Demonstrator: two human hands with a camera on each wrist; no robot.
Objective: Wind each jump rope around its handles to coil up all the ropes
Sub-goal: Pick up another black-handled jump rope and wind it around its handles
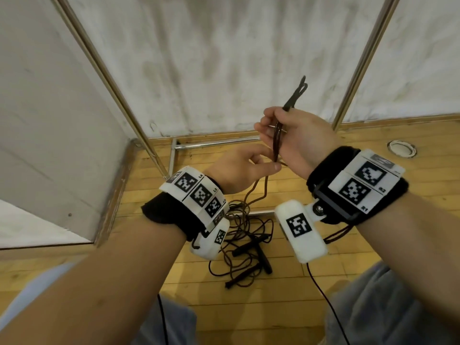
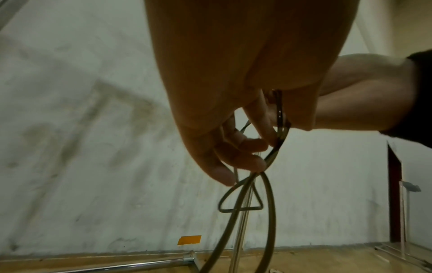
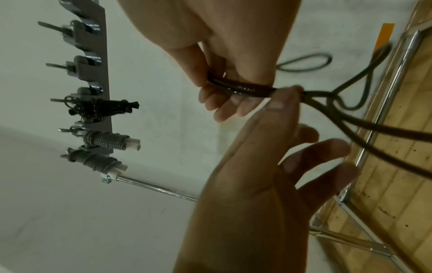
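Head view: a folded bundle of dark rope [image 1: 276, 140] is gripped in the curled right hand [image 1: 296, 138]; the strand below is pinched by the left hand [image 1: 242, 168]. More rope and black handles [image 1: 251, 260] lie tangled on the floor [image 1: 249, 314]. Left wrist view: crossed strands are pinched at the fingertips [image 2: 254, 164]. Right wrist view: wound ropes [image 3: 103, 140] are seen on a rack [image 3: 103, 73].

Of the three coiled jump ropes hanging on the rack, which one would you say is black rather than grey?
The top coiled rope is the black one; the two coils below it are grey, wound around white handles.
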